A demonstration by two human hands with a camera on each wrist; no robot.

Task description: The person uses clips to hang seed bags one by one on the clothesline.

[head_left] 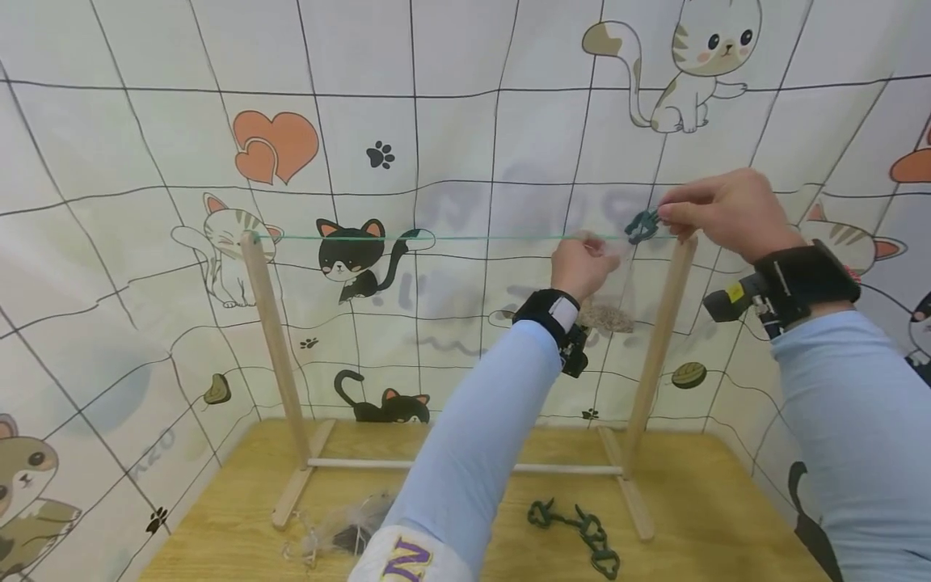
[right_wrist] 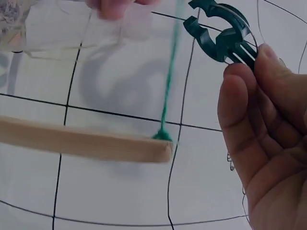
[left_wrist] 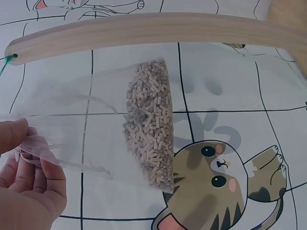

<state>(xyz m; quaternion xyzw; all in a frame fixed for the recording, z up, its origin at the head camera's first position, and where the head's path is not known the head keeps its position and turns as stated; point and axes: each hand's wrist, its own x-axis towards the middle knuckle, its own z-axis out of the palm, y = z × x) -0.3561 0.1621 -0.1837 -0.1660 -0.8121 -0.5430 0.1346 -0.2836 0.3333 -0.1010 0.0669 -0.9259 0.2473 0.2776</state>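
Note:
My left hand [head_left: 579, 268] pinches the top of a clear plastic bag [left_wrist: 103, 100], which hangs down with beige pellets [left_wrist: 151, 127] gathered at its bottom. Between the thumb and fingers of my right hand [head_left: 738, 217] is a dark green plastic clip [right_wrist: 223, 36] with curved, open jaws. A thin green string [head_left: 451, 238] runs level between two wooden posts. Both hands are near its right end, beside the top of the right post [head_left: 663, 343]. In the head view, the clip is just right of the bag's top, close to the string; whether it touches the string I cannot tell.
The left post [head_left: 272, 339] and a pale crossbar [head_left: 360, 464] complete the wooden frame on the wooden table [head_left: 698, 501]. Several green clips [head_left: 592, 529] lie at the front. A clear bag with dark contents [head_left: 356, 529] lies front left, partly behind my sleeve. Cat-printed cloth hangs behind.

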